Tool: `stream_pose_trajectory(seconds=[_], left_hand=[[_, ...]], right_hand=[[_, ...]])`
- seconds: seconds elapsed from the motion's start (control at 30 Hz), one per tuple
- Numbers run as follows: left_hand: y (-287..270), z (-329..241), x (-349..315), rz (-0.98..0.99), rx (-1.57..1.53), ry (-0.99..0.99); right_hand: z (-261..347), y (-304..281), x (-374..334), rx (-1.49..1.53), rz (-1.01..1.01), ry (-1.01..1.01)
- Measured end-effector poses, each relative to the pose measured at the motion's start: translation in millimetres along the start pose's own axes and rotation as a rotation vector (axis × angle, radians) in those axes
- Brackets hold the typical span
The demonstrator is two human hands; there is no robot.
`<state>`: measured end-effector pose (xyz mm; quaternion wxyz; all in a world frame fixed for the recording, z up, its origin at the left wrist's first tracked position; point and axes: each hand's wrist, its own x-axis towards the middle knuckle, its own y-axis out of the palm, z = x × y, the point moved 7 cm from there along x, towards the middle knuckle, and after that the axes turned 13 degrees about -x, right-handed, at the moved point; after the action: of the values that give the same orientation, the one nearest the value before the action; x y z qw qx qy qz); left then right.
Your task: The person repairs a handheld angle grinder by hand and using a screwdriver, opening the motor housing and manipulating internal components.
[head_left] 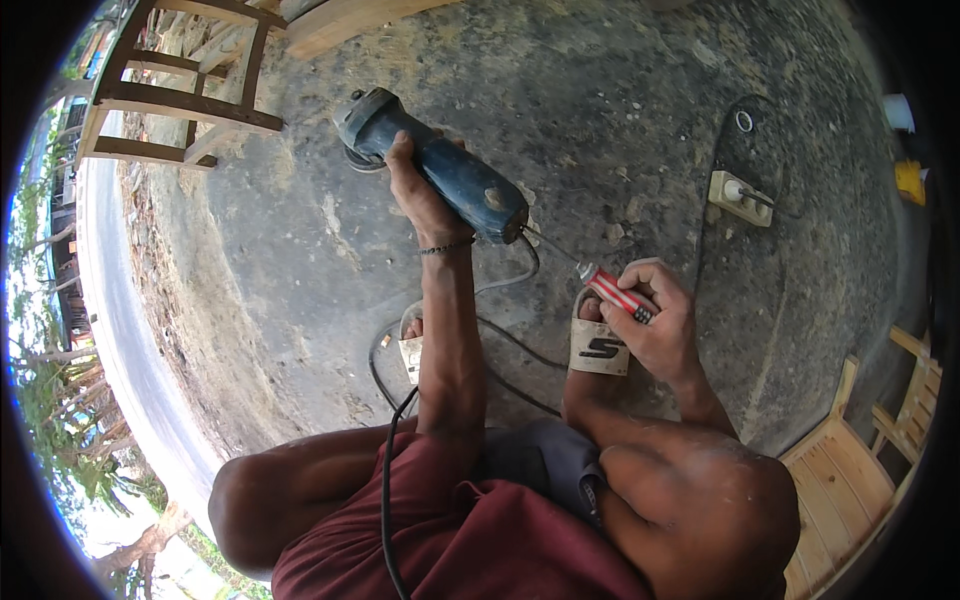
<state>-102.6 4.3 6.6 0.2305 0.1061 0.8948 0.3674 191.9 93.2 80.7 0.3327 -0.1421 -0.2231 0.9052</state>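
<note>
My left hand is wrapped round the blue body of an angle grinder, held above the floor with its grey metal head pointing up and left. Closed on the red-and-white striped handle of a screwdriver is my right hand. The screwdriver's thin shaft reaches up to the rear end of the grinder, close to where the power cord comes out. Whether the tip sits in a screw is too small to tell. The grinder's disc side is mostly hidden beneath its head.
The cord loops over the stained concrete floor by my sandalled feet. A white power strip with a plug in it lies to the right. Wooden frames stand at the far left, and a wooden chair is at the near right.
</note>
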Motion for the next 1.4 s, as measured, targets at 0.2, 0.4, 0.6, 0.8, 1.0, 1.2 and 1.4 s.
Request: stream_pose_trajectory(seconds=[0.2, 0.4, 0.6, 0.8, 1.0, 1.2, 1.4], left_hand=[[6, 0, -5, 0.019, -0.003, -0.002], [11, 10, -11, 0.046, -0.047, -0.094], [10, 15, -8, 0.032, 0.057, 0.011], [-7, 17, -10, -0.033, 0.061, 0.024], [0, 24, -6, 0.042, 0.109, 0.032], [7, 9, -13, 0.006, 0.149, 0.079], [7, 14, -19, 0.002, 0.093, 0.004]], right_hand=[[18, -8, -5, -0.267, -0.232, -0.214], [-23, 5, -4, 0.31, 0.135, 0.476], [-20, 3, -8, 0.18, 0.114, 0.303], [-4, 0, -7, -0.202, -0.046, 0.094], [-25, 18, -15, 0.117, 0.143, 0.296], [23, 8, -14, -0.437, -0.123, -0.146], [8, 19, -22, -0.393, -0.099, -0.11]])
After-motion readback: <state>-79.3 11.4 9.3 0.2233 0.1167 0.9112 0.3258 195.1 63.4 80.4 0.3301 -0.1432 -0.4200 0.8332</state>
